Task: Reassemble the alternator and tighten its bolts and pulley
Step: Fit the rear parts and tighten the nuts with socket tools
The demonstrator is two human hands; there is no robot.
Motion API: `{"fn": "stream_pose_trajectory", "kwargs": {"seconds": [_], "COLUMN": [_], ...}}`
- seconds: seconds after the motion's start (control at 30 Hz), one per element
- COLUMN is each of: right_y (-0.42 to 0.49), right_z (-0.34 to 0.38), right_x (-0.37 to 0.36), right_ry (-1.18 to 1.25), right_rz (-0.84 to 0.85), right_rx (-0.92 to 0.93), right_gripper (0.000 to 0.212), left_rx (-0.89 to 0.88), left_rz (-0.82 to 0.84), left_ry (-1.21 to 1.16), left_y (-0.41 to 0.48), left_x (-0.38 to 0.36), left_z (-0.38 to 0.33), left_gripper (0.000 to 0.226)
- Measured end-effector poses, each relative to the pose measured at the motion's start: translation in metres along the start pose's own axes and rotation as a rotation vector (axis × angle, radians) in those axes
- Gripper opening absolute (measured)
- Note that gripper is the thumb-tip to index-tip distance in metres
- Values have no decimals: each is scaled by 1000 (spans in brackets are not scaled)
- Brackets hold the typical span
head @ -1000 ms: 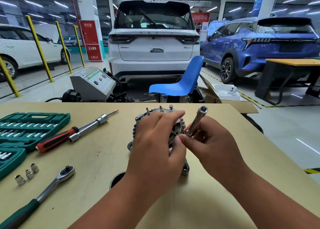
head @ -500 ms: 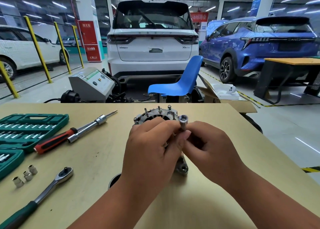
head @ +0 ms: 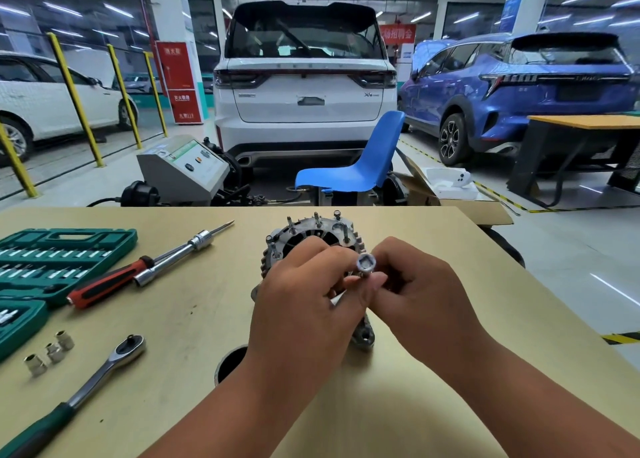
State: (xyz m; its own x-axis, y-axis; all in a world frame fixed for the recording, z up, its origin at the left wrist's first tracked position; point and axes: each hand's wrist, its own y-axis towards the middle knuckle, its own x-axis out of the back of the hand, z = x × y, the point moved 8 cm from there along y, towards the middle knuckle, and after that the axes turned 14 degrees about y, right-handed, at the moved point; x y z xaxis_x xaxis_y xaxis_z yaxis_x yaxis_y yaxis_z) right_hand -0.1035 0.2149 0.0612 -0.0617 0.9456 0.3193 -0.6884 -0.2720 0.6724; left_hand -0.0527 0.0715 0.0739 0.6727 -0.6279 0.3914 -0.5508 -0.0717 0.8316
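Tipped upright since earlier, the deep socket (head: 366, 263) is pinched by left hand (head: 304, 305) and right hand (head: 415, 295), likely for seating on the alternator (head: 311, 231) beneath them.

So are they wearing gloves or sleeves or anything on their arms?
No gloves. The left hand and right hand are bare, with no rings, watch or bracelets showing. The left arm and right arm are bare to the picture's edge, so no sleeves are in view.
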Motion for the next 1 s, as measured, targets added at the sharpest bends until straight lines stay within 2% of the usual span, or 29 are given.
{"fn": "stream_pose_trajectory", "kwargs": {"seconds": [0.03, 0.27, 0.37, 0.5, 0.63, 0.83, 0.97, 1.0], "right_y": [0, 2, 2, 2, 1, 0, 2, 2], "right_z": [2, 7, 7, 5, 0, -7, -10, -12], "right_x": [-1, 2, 2, 1, 2, 11, 16, 18], "right_ry": [3, -45, -29, 32, 110, 144, 174, 203], "right_rz": [15, 17, 8, 6, -24, -138, -161, -181], "right_rx": [16, 81, 59, 27, -28, -74, -91, -97], "right_gripper": [10, 16, 29, 31, 8, 31, 9, 10], "left_rx": [-3, -3, 24, 76, 84, 106, 218, 251], "left_rz": [-2, 35, 63, 150, 193, 191, 265, 298], "left_ry": [0, 46, 78, 170, 211, 270, 361, 370], "left_y": [-1, 1, 2, 2, 1, 1, 3, 2], "left_x": [-1, -3, -3, -7, -9, -8, -10, -12], "left_z": [1, 5, 5, 7, 10, 13, 25, 29], "left_gripper": [16, 22, 29, 59, 66, 71, 86, 89]}}
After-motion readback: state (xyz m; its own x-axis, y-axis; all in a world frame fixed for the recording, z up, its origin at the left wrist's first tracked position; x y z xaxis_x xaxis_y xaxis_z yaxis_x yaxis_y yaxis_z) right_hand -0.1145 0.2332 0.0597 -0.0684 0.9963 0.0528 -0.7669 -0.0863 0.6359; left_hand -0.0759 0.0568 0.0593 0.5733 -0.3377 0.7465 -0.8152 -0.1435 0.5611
